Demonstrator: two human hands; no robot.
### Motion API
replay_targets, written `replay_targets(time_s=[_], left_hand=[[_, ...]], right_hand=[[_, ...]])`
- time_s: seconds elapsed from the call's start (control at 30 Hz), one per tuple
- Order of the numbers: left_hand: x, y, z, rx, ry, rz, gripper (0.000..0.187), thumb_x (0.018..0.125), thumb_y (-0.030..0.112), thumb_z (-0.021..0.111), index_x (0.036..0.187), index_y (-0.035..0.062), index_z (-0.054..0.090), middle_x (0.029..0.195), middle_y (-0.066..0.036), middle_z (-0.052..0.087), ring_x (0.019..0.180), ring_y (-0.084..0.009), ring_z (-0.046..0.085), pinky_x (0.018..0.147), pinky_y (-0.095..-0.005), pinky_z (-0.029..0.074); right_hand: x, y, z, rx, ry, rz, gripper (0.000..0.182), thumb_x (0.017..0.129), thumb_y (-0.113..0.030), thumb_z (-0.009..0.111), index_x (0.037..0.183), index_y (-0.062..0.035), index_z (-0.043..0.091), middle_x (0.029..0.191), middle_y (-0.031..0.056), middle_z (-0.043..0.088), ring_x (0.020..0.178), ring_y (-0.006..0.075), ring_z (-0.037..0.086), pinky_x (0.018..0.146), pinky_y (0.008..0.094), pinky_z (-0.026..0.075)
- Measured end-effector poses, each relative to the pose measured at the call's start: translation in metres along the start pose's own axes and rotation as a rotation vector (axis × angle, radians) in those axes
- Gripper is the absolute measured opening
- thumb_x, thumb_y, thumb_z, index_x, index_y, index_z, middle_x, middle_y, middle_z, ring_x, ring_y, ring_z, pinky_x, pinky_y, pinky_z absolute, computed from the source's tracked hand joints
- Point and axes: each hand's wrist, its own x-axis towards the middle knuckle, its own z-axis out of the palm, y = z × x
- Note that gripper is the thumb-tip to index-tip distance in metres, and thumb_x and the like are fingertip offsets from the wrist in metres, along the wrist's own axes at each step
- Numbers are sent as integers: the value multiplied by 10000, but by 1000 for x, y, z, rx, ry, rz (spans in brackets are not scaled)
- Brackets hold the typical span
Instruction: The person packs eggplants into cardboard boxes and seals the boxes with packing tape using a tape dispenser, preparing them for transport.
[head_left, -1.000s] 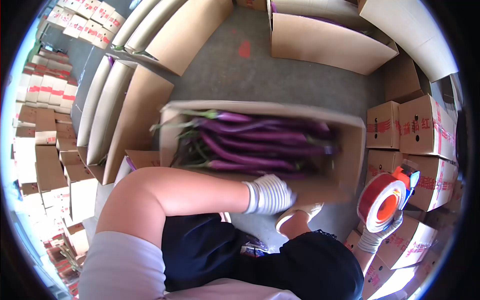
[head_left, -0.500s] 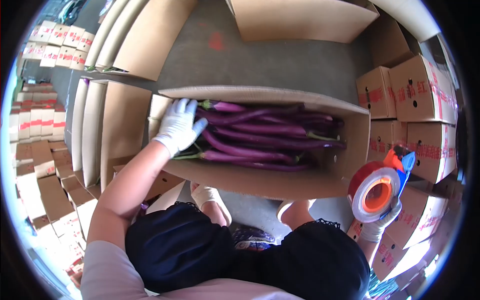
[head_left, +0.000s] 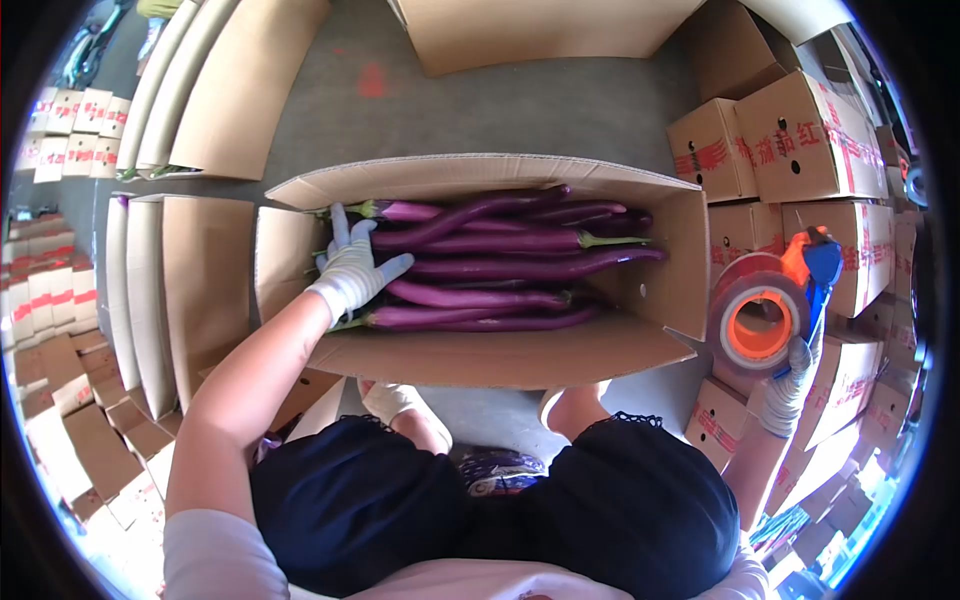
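Note:
In front of my knees stands a cardboard box [head_left: 510, 358] with its flaps up, filled with long purple eggplants [head_left: 500, 268] laid lengthwise. My left hand [head_left: 352, 268], in a white glove, rests on the stem ends at the box's left side, its fingers spread. Whether it bears on one eggplant or several is hard to see. Out to the right, my gloved right hand [head_left: 788, 385] grips a tape dispenser [head_left: 822, 262] by its blue handle. A large roll of clear tape with an orange core sits on the dispenser, beside the box's right end.
Closed boxes with red print [head_left: 815, 140] are stacked at the right. Open boxes [head_left: 208, 290] stand close by on the left, with another box [head_left: 540, 35] across the far side. Grey floor [head_left: 480, 110] lies beyond my box. More cartons [head_left: 75, 155] are piled at the far left.
The tape dispenser has risen and moved slightly right with my right hand. My left hand stays at the stem ends, fingers now more spread. The whole view has shifted a little.

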Motion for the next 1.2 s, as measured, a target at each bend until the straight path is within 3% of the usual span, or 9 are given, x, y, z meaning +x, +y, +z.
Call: replay_targets(time_s=[0.27, 0.37, 0.43, 0.5, 0.57, 0.73, 0.9, 1.1, 1.2], left_hand=[[-55, -20, -26, 381, 79, 296, 949, 800, 372, 763, 1514, -16, 272, 1585, -278, 199, 1453, -449, 245, 1207, -449, 229], [-86, -33, -80, -131, 370, 417, 396, 938, 210, 648, 1267, 2, 575, 1126, -165, 660, 1086, -258, 628, 958, -350, 491], [-93, -56, -105, -42, 670, 234, 189, 979, 152, 591, 1103, 12, 609, 919, -110, 653, 844, -188, 625, 771, -308, 510], [-68, -112, -82, -108, 426, 130, 224, 971, 230, 598, 1037, 17, 614, 823, -175, 617, 741, -299, 602, 727, -391, 493], [-62, -100, -33, -219, 306, 46, 515, 947, 398, 617, 1195, -50, 565, 1095, -311, 649, 993, -443, 638, 888, -453, 496], [-67, -61, -36, -71, -75, 99, 686, 867, 517, 705, 1221, -37, 511, 1130, -283, 606, 1041, -413, 601, 976, -438, 462], [-92, -75, -56, -227, -249, 356, 563, 833, 342, 801, 1203, 25, 519, 1096, -122, 559, 995, -240, 556, 923, -359, 470], [-123, -42, -60, 6, 448, 561, 592, 756, 162, 803, 1276, 29, 553, 1236, -191, 542, 1112, -365, 563, 972, -399, 472], [-122, -18, -66, -211, 76, 651, 327, 894, 85, 647, 1209, 13, 602, 1055, -155, 637, 909, -317, 643, 857, -376, 522]], right_hand=[[28, -26, 23, -510, -373, -144, 910, 663, -100, 703, 1508, -58, 366, 1404, 147, 504, 1279, 271, 526, 1082, 381, 417], [6, -26, 126, -916, -563, -316, 827, 584, -78, 681, 1393, -54, 510, 1166, 186, 641, 1073, 348, 645, 958, 383, 501], [4, -22, 151, -1070, -744, -318, 785, 587, -112, 700, 1353, -64, 534, 981, 205, 620, 899, 398, 627, 829, 424, 520], [6, -19, 163, -1083, -775, -409, 796, 590, -141, 712, 1360, -69, 524, 892, 178, 589, 821, 386, 609, 764, 436, 518], [12, -14, 165, -1054, -681, -440, 787, 605, -139, 711, 1364, -73, 514, 894, 174, 597, 819, 374, 621, 760, 432, 522], [5, -11, 169, -1090, -664, -471, 785, 612, -125, 712, 1368, -78, 507, 884, 173, 595, 794, 366, 624, 734, 431, 528], [1, -7, 170, -1046, -588, -471, 790, 622, -99, 697, 1386, -73, 500, 882, 176, 595, 751, 364, 623, 714, 425, 527], [-1, -7, 163, -1023, -561, -436, 811, 620, -35, 669, 1410, -75, 489, 948, 177, 609, 791, 345, 631, 749, 388, 526], [-3, -6, 164, -1038, -543, -463, 803, 629, -32, 671, 1410, -76, 488, 953, 177, 610, 800, 349, 632, 756, 390, 525]])
